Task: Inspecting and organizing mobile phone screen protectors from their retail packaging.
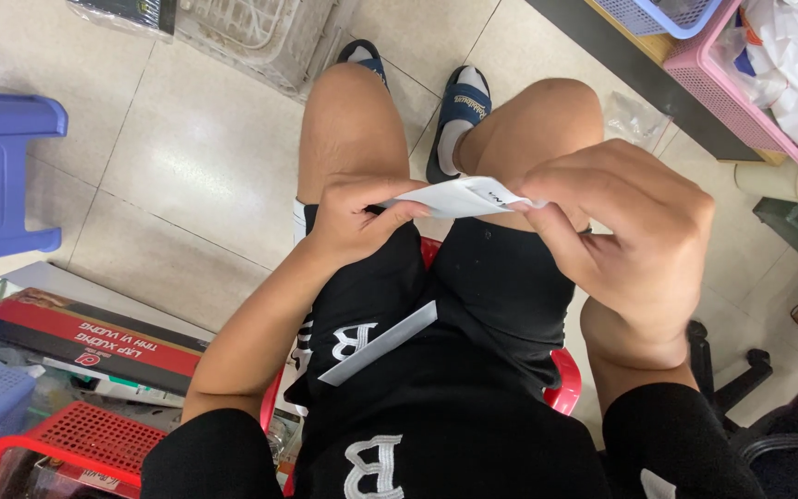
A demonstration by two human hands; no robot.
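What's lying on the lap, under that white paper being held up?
Below the white paper, held by left hand and right hand, a grey strip lies on black shorts. Its lower end is hidden by cloth.

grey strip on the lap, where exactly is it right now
In the head view the grey strip lies slanted across the black shorts, below the left hand and the white paper piece that both hands hold.

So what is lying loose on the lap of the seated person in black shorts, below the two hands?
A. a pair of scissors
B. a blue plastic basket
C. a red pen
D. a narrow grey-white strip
D: a narrow grey-white strip lies slantwise on the black shorts, below the left hand and right hand, which together pinch a small flat white paper piece.
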